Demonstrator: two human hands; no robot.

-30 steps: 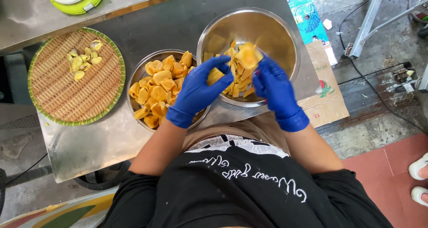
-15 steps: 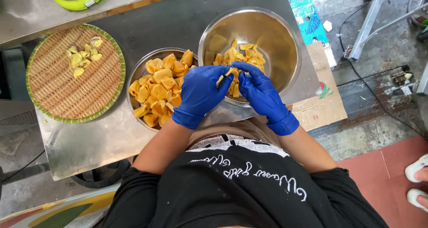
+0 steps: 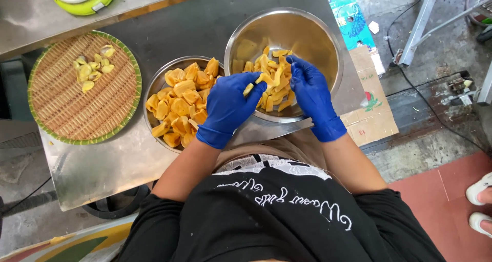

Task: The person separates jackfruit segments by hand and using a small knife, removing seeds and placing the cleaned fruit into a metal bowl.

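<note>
Jackfruit strips (image 3: 274, 82) lie heaped in the large steel bowl (image 3: 312, 31), and we work right over that heap so loose bits drop back in. Our left hand (image 3: 228, 108) pinches one pale strip between gloved fingertips; our right hand (image 3: 310, 90) curls into the pile, fingers half closed on more strips. The smaller bowl (image 3: 154, 88) of whole orange pods (image 3: 179, 106) sits just beside it, touching — and the seeds (image 3: 92, 67) lie apart on the woven tray (image 3: 77, 113), well clear of the flesh.
</note>
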